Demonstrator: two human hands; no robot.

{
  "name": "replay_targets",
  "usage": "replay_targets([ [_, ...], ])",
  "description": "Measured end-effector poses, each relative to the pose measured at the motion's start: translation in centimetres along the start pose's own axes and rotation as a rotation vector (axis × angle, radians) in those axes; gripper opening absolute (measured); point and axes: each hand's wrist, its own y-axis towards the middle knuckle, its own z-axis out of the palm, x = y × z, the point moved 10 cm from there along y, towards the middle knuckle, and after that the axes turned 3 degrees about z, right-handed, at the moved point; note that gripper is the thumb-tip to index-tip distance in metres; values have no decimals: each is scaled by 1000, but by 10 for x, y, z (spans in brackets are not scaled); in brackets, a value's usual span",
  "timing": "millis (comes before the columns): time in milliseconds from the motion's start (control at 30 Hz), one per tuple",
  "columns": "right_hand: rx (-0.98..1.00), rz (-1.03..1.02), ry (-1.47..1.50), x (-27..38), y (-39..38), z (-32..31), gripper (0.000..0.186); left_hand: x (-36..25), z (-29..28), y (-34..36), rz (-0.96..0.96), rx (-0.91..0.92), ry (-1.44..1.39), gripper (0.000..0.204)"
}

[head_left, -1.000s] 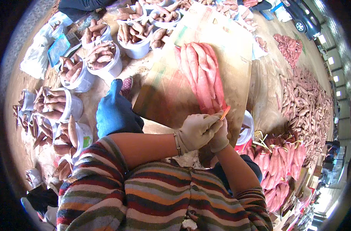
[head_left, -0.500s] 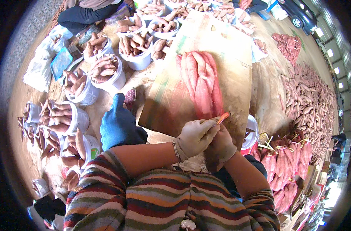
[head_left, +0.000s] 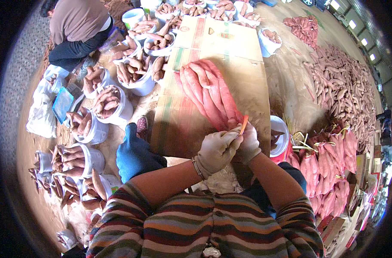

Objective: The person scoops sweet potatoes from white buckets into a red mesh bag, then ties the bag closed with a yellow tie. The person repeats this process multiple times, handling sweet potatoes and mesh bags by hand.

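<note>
A red mesh bag of sweet potatoes [head_left: 206, 88] lies on a cardboard sheet [head_left: 170, 116] in front of me. Its near end narrows toward my hands. My left hand [head_left: 217, 150], in a pale glove, is closed on that gathered end. Close against it on the right, my right hand [head_left: 250, 144] is also gloved and closed at the neck of the bag. A thin orange strip [head_left: 244, 124] sticks up between the two hands. Which fingers pinch it is hard to see, and part of the bag's neck is hidden.
White buckets of sweet potatoes [head_left: 112, 105] stand on the left and far side. Filled red mesh bags [head_left: 323, 167] are at the right, before a large sweet potato heap [head_left: 342, 90]. A white bucket [head_left: 278, 133] stands beside the cardboard. Another person [head_left: 77, 26] sits far left.
The view has shifted, showing more of the seated person. The bag now slants, its far end turned left. My hands have come up against its near end, still close together.
</note>
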Motion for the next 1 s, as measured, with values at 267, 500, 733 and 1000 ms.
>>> replay_targets([
  [267,-788,-627,-1713,105,-22,12,30,0,6,6,81,-113,6,19],
  [500,-978,-388,-1568,95,-12,21,35,4,8,9,70,-94,-16,21],
  [733,-1166,-192,-2000,117,-6,6,45,2,6,11,39,-79,0,21],
  [1000,-990,-240,-821,98,-38,-71,26,4,6,13,42,-126,-104,19],
])
